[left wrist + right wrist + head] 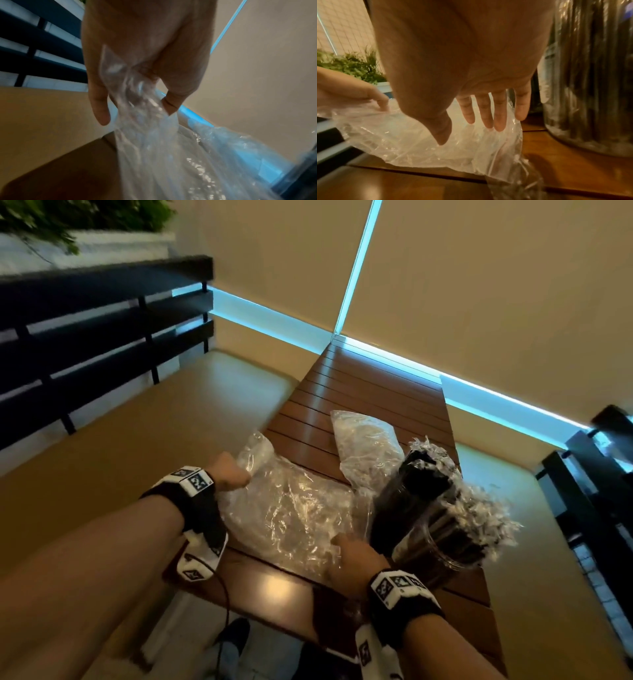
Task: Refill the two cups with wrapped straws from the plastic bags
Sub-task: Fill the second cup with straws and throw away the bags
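The left hand (145, 56) is clenched on the gathered end of a crumpled clear plastic bag (291, 511), its fingers (99, 108) curled round the twisted film, at the centre left of the head view. The right hand (356, 559) is released, its fingers (486, 116) straight and spread, lying over the near right end of this same bag in the lower centre of the frame. The bag looks flat and lies across a brown slatted wooden table (359, 385). Just right of the right hand stand two clear plastic cups (442, 546), one behind the other, both packed with dark straws in clear wrappers (479, 508) whose frilled ends stick out on top. A second clear plastic bag (370, 443) lies behind, at the centre of the frame, touching the farther cup
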### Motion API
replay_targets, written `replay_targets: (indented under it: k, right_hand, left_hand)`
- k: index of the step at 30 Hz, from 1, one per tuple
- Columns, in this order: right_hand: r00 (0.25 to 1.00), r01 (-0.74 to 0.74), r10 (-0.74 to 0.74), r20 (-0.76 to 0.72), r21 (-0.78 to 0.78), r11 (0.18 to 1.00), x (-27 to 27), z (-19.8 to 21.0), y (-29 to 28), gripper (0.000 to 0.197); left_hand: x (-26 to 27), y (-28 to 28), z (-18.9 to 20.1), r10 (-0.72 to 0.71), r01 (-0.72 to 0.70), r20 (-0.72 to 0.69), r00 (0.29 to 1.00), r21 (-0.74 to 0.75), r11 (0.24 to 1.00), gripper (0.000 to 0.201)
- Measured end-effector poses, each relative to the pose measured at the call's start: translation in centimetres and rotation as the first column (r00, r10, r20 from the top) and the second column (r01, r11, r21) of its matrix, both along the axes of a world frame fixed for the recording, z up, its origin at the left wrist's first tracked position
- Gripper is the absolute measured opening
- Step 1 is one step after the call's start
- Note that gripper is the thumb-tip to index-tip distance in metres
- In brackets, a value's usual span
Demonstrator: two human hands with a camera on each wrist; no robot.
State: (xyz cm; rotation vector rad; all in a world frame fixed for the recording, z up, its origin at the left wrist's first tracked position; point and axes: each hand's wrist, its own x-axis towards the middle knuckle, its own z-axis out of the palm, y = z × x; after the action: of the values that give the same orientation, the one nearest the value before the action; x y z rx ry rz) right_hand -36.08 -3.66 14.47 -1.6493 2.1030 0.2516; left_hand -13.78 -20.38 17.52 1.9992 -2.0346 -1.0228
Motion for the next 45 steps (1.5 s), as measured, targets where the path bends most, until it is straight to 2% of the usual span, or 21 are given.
replay_targets:
  k: [3, 5, 8, 10, 11, 13, 15, 17, 19, 22, 24, 26, 29, 32, 34, 36, 38, 40, 42, 43, 45]
  right_hand:
    - [0.999, 0.002, 0.008, 0.041, -0.233, 0.973, 1.3, 1.6, -1.0, 0.041]
    - [0.996, 0.043, -0.005, 0.089, -0.434, 0.900, 1.9, 3.4, -1.8, 0.026]
    - [0.975, 0.176, -0.043, 0.216, -0.646, 0.743, 2.1, 6.0, -2.9, 0.009]
    - [0.955, 0.263, -0.064, 0.289, -0.731, 0.629, 1.9, 7.1, -3.3, 0.011]
    - [0.948, 0.293, -0.066, 0.313, -0.768, 0.570, 1.8, 7.5, -3.3, 0.015]
    - [0.941, 0.322, -0.051, 0.336, -0.835, 0.446, 1.7, 8.1, -3.0, 0.032]
    - [0.952, 0.297, -0.025, 0.306, -0.897, 0.326, 1.7, 8.5, -2.4, 0.052]
    - [0.985, 0.169, -0.015, 0.171, -0.952, 0.256, 1.7, 8.4, -1.7, 0.069]
    - [0.999, -0.022, -0.027, -0.030, -0.959, 0.281, 1.6, 8.1, -1.1, 0.083]
    - [0.959, -0.267, 0.032, -0.281, -0.862, 0.430, 1.5, 7.2, -0.1, 0.090]
    - [0.890, -0.443, 0.189, -0.414, -0.694, 0.567, 1.5, 6.3, 0.4, 0.076]
    - [0.827, -0.554, 0.387, -0.408, -0.479, 0.680, 1.7, 5.2, 0.7, 0.051]
    - [0.875, -0.483, 0.437, -0.208, -0.325, 0.813, 2.3, 3.7, 1.1, 0.028]
    - [0.911, -0.410, 0.400, -0.096, -0.282, 0.867, 2.7, 2.7, 1.2, 0.005]
    - [0.915, -0.400, 0.398, -0.058, -0.242, 0.884, 2.9, 1.7, 1.1, 0.004]
    - [0.926, -0.371, 0.378, -0.018, -0.237, 0.898, 2.9, 0.7, 1.0, 0.004]
    - [0.939, -0.330, 0.343, 0.023, -0.228, 0.916, 2.9, -0.3, 0.8, 0.013]
    - [0.956, -0.253, 0.279, 0.092, -0.226, 0.941, 2.9, -1.1, 0.6, 0.013]
    - [0.970, -0.140, 0.184, 0.161, -0.252, 0.958, 2.7, -1.6, 0.3, 0.010]
    - [0.974, -0.075, 0.128, 0.187, -0.266, 0.961, 2.5, -1.6, 0.1, 0.008]
    - [0.974, 0.027, 0.038, 0.225, -0.280, 0.960, 2.2, -1.8, -0.2, 0.005]
  left_hand:
    - [0.1, -0.1, 5.0, -0.007, -0.024, -0.116, 0.993, -0.264, 0.964, 0.016]
    - [0.3, 0.0, 8.8, -0.044, 0.013, -0.056, 0.997, -0.456, 0.890, 0.023]
    - [-0.3, 1.0, 13.5, -0.134, 0.102, 0.008, 0.991, -0.696, 0.711, 0.012]
    - [-1.1, 2.2, 15.0, -0.182, 0.188, 0.102, 0.978, -0.808, 0.558, 0.016]
    - [-1.5, 2.8, 15.2, -0.214, 0.233, 0.142, 0.966, -0.838, 0.494, 0.019]
    - [-2.4, 4.4, 14.4, -0.296, 0.326, 0.208, 0.932, -0.840, 0.434, 0.022]
    - [-3.1, 5.7, 12.2, -0.375, 0.464, 0.310, 0.873, -0.763, 0.449, 0.025]
    - [-3.7, 6.5, 9.4, -0.477, 0.636, 0.429, 0.767, -0.604, 0.481, 0.029]
    - [-3.9, 7.0, 7.0, -0.602, 0.750, 0.448, 0.661, -0.421, 0.511, 0.037]
    - [-3.9, 7.7, 4.7, -0.689, 0.779, 0.371, 0.623, -0.219, 0.587, 0.048]
    - [-3.9, 8.2, 3.6, -0.718, 0.793, 0.355, 0.599, -0.141, 0.592, 0.038]
    - [-3.8, 8.3, 2.5, -0.754, 0.792, 0.284, 0.592, -0.037, 0.609, 0.022]
    - [-3.2, 7.6, 1.2, -0.773, 0.765, 0.151, 0.616, 0.119, 0.633, 0.023]
    - [-2.4, 6.2, 0.7, -0.749, 0.731, 0.009, 0.662, 0.213, 0.649, 0.034]
    - [-2.2, 4.5, 0.0, -0.646, 0.650, -0.072, 0.760, 0.063, 0.757, 0.039]
    - [-2.2, 2.0, -1.4, -0.468, 0.445, -0.071, 0.881, -0.212, 0.870, 0.029]
    - [-2.3, -0.2, -2.7, -0.320, 0.286, -0.049, 0.946, -0.340, 0.896, 0.026]
    - [-2.1, -1.6, -4.0, -0.323, 0.319, 0.025, 0.946, -0.246, 0.915, 0.053]
    - [-1.9, -2.6, -5.5, -0.354, 0.355, 0.035, 0.935, -0.054, 0.933, 0.078]
    - [-1.7, -3.0, -6.3, -0.341, 0.340, 0.024, 0.940, 0.038, 0.940, 0.084]
    - [-1.8, -3.7, -8.1, -0.314, 0.313, 0.017, 0.949, 0.033, 0.949, 0.073]
